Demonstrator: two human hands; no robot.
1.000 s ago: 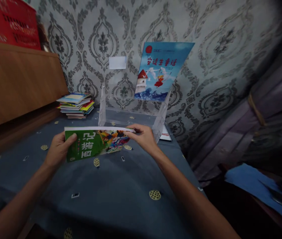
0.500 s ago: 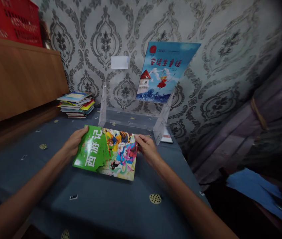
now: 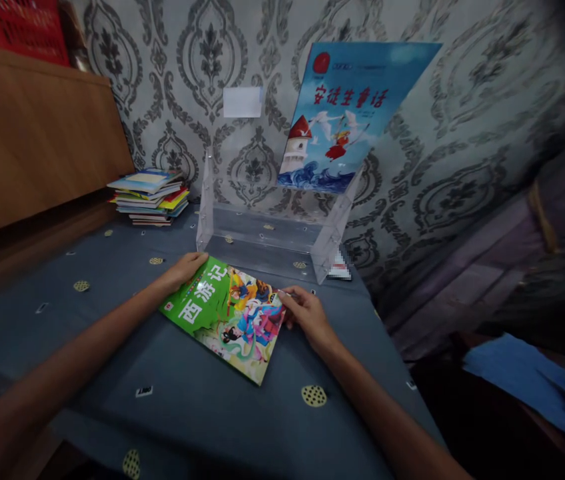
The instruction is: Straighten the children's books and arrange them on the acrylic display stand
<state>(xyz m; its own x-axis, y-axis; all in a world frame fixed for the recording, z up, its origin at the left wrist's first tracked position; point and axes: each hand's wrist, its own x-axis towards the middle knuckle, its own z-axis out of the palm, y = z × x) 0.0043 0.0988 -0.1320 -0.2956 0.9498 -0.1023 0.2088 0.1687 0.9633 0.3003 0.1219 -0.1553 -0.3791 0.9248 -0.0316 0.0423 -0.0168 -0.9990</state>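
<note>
Between my two hands is a book [image 3: 227, 313] with a green cover, white characters and colourful cartoon figures, turned sideways and tilted over the cloth. My left hand [image 3: 187, 268] grips its upper left corner. On the opposite end, my right hand [image 3: 307, 317] pinches the right edge, thumb on the cover and fingers partly hidden beneath. Just behind the book stands a clear acrylic book stand [image 3: 267, 250]. A blue book [image 3: 345, 120] with red characters, a tower and waves on its cover rests at the stand's upper right.
A stack of books [image 3: 150, 197] lies at the back left, beside a wooden cabinet [image 3: 42, 140] with a red basket [image 3: 17, 30] on top. The patterned blue cloth [image 3: 87, 347] covers the surface. A curtain [image 3: 497, 247] hangs at the right, above a blue cloth item [image 3: 527, 380].
The green book has rotated clockwise, its left end swinging up and its lower right corner coming nearer. My left hand moved up and right with it. The view has shifted slightly.
</note>
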